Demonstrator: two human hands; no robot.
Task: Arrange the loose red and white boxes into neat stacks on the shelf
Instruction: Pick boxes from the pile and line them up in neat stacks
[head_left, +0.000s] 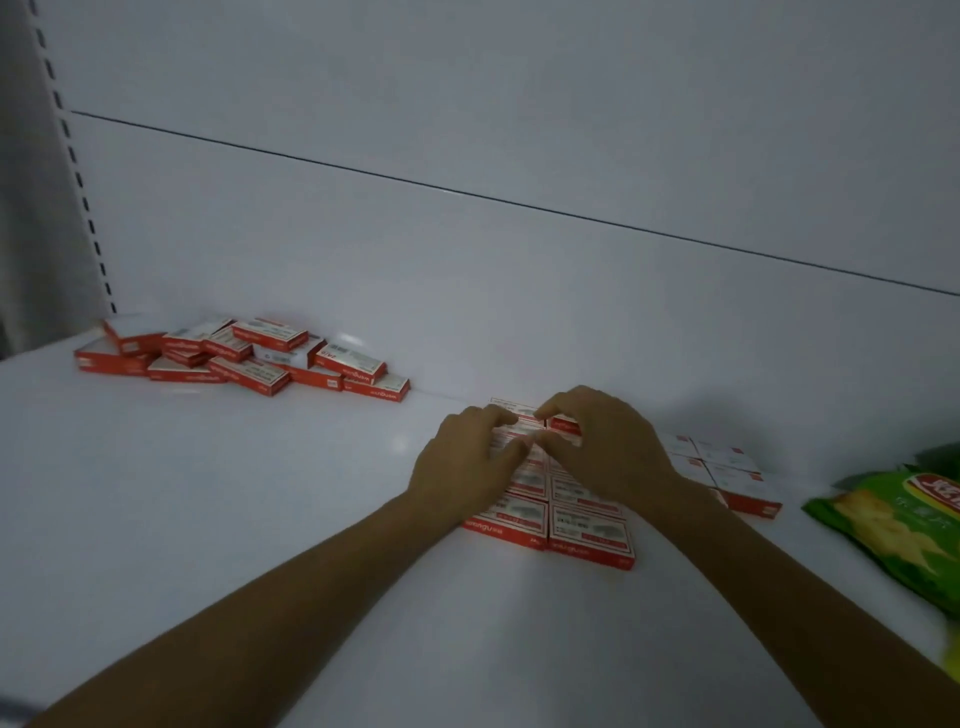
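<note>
Your left hand (467, 462) and right hand (605, 449) sit close together over the far end of the neat stacks (571, 525), fingers bent and tips almost meeting on a box there. The blur hides whether they pinch it or only press it square. Those stacks, in tidy rows right of centre on the shelf (260, 519), look like roughly half the job. The loose pile (239, 353) at the far left is yet to be sorted. A green snack bag (893, 519) lies at the right.

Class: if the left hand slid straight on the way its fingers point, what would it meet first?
Most likely the right hand, whose fingertips lie just ahead of the left hand over the arranged red and white boxes; depth is unclear.
</note>
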